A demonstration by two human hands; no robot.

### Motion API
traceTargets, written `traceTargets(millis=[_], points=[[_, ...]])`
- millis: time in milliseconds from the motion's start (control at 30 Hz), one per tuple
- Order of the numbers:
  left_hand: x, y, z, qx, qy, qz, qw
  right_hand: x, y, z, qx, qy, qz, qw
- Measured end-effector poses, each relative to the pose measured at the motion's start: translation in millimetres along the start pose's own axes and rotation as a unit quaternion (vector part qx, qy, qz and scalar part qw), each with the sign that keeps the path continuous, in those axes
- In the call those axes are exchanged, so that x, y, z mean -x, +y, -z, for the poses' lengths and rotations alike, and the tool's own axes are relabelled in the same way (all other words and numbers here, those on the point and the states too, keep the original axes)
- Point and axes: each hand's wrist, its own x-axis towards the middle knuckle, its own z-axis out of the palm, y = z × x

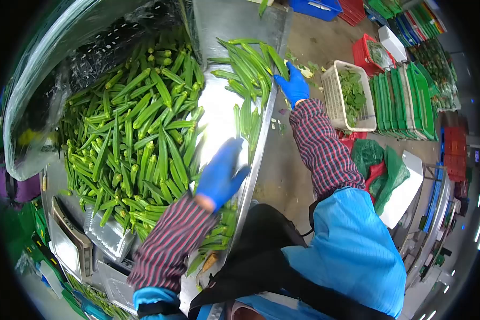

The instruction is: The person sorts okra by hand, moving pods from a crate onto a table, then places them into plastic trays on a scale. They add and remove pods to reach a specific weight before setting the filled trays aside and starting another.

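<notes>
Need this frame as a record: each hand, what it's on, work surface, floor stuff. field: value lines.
left_hand: left hand, blue glove, fingers spread, motion-blurred, over the table edge
right_hand: right hand, blue glove, at the small okra bunch; grip unclear
surface: metal table
bulk: okra heap on the table
floor: white basket with greens; green crates

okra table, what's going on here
A person works at a metal table. The gloved right hand rests on a small bunch of okra laid out near the table's edge. The gloved left hand, blurred, hovers over bare metal beside the big okra pile.
</notes>
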Motion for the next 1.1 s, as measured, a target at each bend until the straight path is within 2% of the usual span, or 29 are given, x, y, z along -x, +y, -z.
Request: traceTargets(millis=[67,133,167,200,233,300,333,367,400,433,500,533,633,667,700,733,767,833,867,900,967,1000,1033,1067,1100], points=[[-47.4,-37.7,-48.6,-0.056,0.080,0.044,0.994,-13.8,0.8,-12.9,-0.002,-0.072,-0.074,0.995],[-85.0,-36.7,-59.1,-0.109,0.065,0.192,0.973,-26.9,-0.3,-21.7,0.018,-0.045,-0.067,0.997],[-96.5,-35.3,-58.2,-0.103,0.065,0.199,0.972,-28.1,-0.1,-24.8,0.036,-0.017,-0.069,0.997],[-105.1,-32.5,-55.7,-0.119,0.039,0.228,0.965,-30.4,-9.0,-16.7,-0.019,-0.023,-0.076,0.997],[-110.7,-30.2,-53.0,-0.137,0.012,0.256,0.957,-31.0,-15.7,-15.8,-0.016,-0.029,-0.079,0.996],[-110.9,-44.1,-60.7,-0.174,0.018,0.240,0.955,-33.1,-24.1,-21.7,-0.078,0.012,0.054,0.995],[-107.5,-63.6,-69.9,-0.254,0.021,0.226,0.940,-28.3,-29.1,-25.7,-0.078,0.011,0.054,0.995],[-105.3,-75.2,-74.6,-0.332,0.023,0.211,0.919,-19.5,-35.9,-28.3,-0.043,-0.017,0.099,0.994],[-99.4,-52.7,-51.9,-0.288,-0.005,0.228,0.930,-16.5,-37.8,-30.7,-0.008,-0.045,0.145,0.988],[-86.7,-62.2,-54.6,-0.322,0.017,0.194,0.926,-16.9,-36.3,-33.4,-0.009,-0.045,0.145,0.988],[-66.0,-71.1,-50.5,-0.330,-0.003,0.172,0.928,-17.1,-23.9,-44.9,0.101,-0.075,0.201,0.971],[-55.4,-71.0,-51.0,-0.331,-0.004,0.176,0.927,-42.2,-15.9,-42.0,0.042,-0.123,0.144,0.981],[-42.1,-66.8,-45.3,-0.336,-0.039,0.186,0.922,-72.0,-8.0,-46.3,0.035,-0.139,0.130,0.981],[-42.5,-62.0,-38.3,-0.303,-0.049,0.189,0.933,-72.1,-12.3,-41.4,0.038,-0.138,0.132,0.981],[-41.6,-59.9,-33.9,-0.268,-0.059,0.191,0.942,-70.4,-15.8,-36.0,0.028,-0.089,0.155,0.984],[-33.9,-69.7,-38.1,-0.218,0.007,0.157,0.963,-67.6,-19.3,-31.6,0.018,-0.041,0.179,0.983],[-32.0,-73.6,-35.5,-0.215,0.010,0.159,0.964,-62.4,-26.0,-25.9,0.006,0.006,0.203,0.979],[-27.1,-80.6,-30.5,-0.002,0.040,0.180,0.983,-39.5,-50.4,-22.7,-0.023,-0.023,0.198,0.980],[-27.5,-82.4,-26.7,0.161,0.020,0.256,0.953,-30.3,-52.4,-29.7,0.042,-0.085,0.212,0.973],[-24.8,-91.6,-28.5,0.160,0.017,0.257,0.953,-23.8,-50.6,-34.3,0.107,-0.145,0.224,0.958],[-21.5,-109.2,-31.4,0.306,0.049,0.244,0.919,-29.6,-47.6,-41.5,0.114,-0.141,0.221,0.958],[-20.8,-111.6,-30.3,0.319,0.047,0.232,0.918,-35.4,-46.1,-45.1,-0.039,-0.208,0.096,0.973],[-18.1,-112.5,-30.9,0.322,0.049,0.234,0.916,-37.5,-42.8,-46.7,-0.187,-0.267,-0.036,0.945],[-20.5,-98.0,-19.3,0.422,0.042,0.275,0.863,-38.9,-52.9,-32.0,-0.275,-0.312,-0.056,0.908],[-23.3,-86.2,-8.4,0.517,0.032,0.311,0.797,-35.4,-65.1,-17.8,-0.271,-0.313,-0.055,0.908]])
